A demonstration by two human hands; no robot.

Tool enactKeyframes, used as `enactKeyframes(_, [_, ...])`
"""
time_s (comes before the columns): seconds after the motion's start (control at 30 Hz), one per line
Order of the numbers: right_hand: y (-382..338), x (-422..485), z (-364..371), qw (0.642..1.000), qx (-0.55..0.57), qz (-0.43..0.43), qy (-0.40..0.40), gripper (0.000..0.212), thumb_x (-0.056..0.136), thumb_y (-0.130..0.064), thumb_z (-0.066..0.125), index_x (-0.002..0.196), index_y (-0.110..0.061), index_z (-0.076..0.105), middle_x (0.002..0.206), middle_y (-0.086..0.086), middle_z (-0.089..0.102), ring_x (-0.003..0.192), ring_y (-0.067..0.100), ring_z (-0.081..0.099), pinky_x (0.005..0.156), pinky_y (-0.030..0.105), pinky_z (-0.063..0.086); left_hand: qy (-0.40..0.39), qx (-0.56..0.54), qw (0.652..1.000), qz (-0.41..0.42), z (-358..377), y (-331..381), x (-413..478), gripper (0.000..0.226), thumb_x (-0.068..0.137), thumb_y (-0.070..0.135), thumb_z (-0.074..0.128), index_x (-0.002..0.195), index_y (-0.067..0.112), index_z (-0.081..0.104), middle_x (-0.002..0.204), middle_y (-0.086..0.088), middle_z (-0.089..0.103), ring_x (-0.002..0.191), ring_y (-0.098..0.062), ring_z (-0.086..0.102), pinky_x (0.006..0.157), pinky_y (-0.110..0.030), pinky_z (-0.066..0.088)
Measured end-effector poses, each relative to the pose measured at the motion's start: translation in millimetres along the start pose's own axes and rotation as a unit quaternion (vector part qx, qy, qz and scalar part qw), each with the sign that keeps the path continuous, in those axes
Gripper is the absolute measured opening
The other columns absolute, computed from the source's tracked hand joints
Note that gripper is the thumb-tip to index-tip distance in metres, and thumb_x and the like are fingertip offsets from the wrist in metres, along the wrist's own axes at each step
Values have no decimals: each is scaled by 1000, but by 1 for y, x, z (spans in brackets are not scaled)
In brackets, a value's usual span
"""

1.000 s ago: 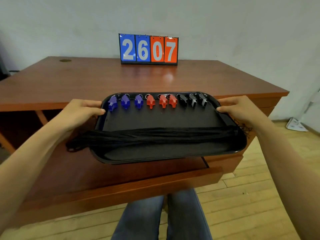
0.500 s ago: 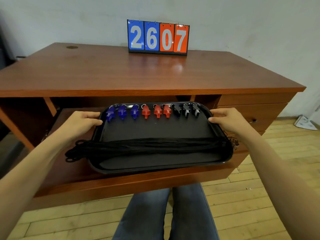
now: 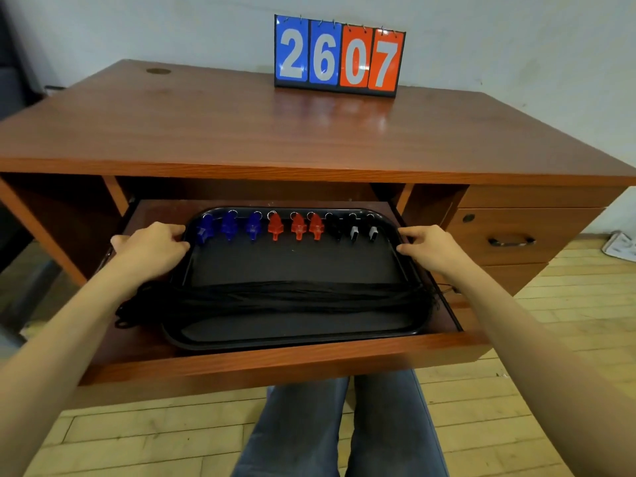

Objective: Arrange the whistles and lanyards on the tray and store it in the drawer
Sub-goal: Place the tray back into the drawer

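Observation:
A black tray (image 3: 296, 263) lies inside the pulled-out wooden drawer (image 3: 275, 359) under the desk top. Along its far rim stand three blue whistles (image 3: 229, 226), three red whistles (image 3: 297, 227) and three black whistles (image 3: 352, 230) in a row. A bundle of black lanyards (image 3: 275, 297) stretches across the tray's front half, its ends hanging over both sides. My left hand (image 3: 151, 247) grips the tray's left rim. My right hand (image 3: 428, 247) holds the right rim with curled fingers.
A scoreboard (image 3: 339, 56) reading 2607 stands at the back of the desk top (image 3: 241, 132). A side drawer with a dark handle (image 3: 511, 241) is at the right. My legs in jeans (image 3: 337, 428) sit below the drawer, over a wooden floor.
The tray went down from above the drawer front and further in; it now rests on the drawer's bottom. Both hands stayed on its rims.

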State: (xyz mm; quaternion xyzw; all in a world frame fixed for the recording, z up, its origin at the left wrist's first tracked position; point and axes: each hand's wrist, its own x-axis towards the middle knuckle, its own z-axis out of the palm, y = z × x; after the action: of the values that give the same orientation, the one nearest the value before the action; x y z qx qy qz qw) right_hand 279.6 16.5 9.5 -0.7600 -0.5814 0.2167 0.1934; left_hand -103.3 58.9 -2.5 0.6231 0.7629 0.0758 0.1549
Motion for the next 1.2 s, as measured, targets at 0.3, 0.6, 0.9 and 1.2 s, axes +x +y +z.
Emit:
enactKeyframes(0.3, [-6, 4, 4, 999, -30, 4, -20, 46, 92, -25, 57, 136, -16, 49, 128, 13, 59, 118, 29, 54, 94, 33, 44, 0, 31, 999, -8, -3, -4, -2, 45, 96, 35, 40, 140, 27, 38, 138, -3, 51, 130, -32, 40, 105, -41, 21])
enactKeyframes(0.6, [-42, -64, 32, 979, -105, -127, 122, 49, 91, -40, 53, 136, -23, 45, 127, 3, 54, 122, 25, 44, 100, 46, 40, 184, 24, 957, 223, 8, 60, -83, 43, 90, 48, 48, 125, 25, 56, 114, -2, 62, 113, -27, 49, 96, -40, 30])
enactKeyframes(0.9, [-33, -112, 100, 885, -10, -231, 404, 35, 92, -27, 52, 125, -15, 51, 119, 6, 60, 120, 23, 49, 101, 44, 40, 295, -152, 901, 279, 74, 91, -142, 34, 90, 39, 46, 113, 18, 60, 94, 3, 62, 91, -14, 54, 81, -20, 29])
enactKeyframes(1.2, [-25, -95, 114, 813, 60, -302, 494, 37, 89, -15, 54, 124, -9, 42, 123, 6, 45, 119, 25, 46, 97, 50, 43, 420, -262, 779, 385, 82, 89, -131, 15, 95, 24, 47, 102, 14, 55, 85, -6, 66, 85, -11, 53, 82, -19, 36])
